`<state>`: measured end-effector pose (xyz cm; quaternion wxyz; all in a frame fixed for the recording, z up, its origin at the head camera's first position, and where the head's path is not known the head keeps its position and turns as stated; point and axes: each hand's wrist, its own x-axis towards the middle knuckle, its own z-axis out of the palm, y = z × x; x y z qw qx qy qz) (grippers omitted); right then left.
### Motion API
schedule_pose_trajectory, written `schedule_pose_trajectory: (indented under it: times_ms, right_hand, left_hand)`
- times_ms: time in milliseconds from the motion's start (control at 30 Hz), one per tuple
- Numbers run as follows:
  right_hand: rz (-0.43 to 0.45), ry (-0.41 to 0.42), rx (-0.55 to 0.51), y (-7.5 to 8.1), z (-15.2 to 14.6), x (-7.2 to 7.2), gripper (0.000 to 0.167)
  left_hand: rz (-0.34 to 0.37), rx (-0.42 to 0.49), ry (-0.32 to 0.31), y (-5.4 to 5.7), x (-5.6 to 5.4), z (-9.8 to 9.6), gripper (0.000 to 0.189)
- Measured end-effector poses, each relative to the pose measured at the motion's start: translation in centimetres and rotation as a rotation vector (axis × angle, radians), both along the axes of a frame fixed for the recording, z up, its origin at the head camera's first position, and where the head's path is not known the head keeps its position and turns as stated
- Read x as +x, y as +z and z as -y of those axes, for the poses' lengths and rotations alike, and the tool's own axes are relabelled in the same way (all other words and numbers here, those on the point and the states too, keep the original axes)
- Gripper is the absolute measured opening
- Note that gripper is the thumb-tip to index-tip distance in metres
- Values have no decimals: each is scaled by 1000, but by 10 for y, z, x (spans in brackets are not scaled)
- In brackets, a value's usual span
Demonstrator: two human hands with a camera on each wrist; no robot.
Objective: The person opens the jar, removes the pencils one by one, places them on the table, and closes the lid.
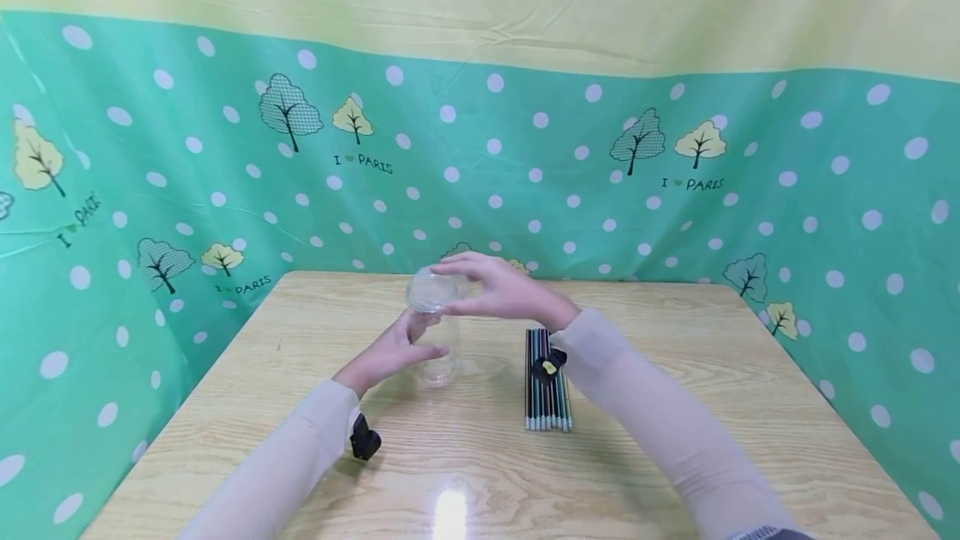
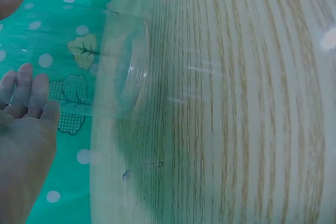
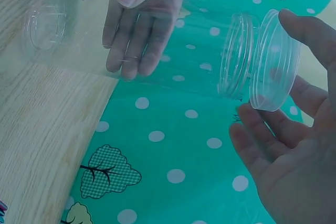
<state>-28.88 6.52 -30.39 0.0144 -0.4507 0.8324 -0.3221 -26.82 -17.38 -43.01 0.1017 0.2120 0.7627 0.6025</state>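
A tall, clear plastic jar stands upright near the middle of the table, its base showing in the left wrist view. My left hand holds its side, thumb on one face and fingers round the other, seen through the see-through wall in the right wrist view. Above the jar's threaded mouth, my right hand grips a clear screw lid by its rim. The lid sits slightly tilted, with a narrow gap between it and the mouth.
To the right of the jar, a row of dark pencils with pale eraser ends lies on the wooden table, partly under my right forearm. A green dotted curtain hangs behind the table and along both sides.
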Motion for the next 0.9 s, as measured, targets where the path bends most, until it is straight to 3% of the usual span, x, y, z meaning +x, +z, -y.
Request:
schedule_pose_trajectory:
  times_ms: [233, 900]
  right_hand:
    - [71, 2, 30, 5, 6, -5, 57]
    - [133, 36, 57, 4, 16, -16, 59]
  left_hand:
    - [17, -14, 8, 0, 0, 1, 96]
    - [11, -14, 17, 2, 3, 1, 93]
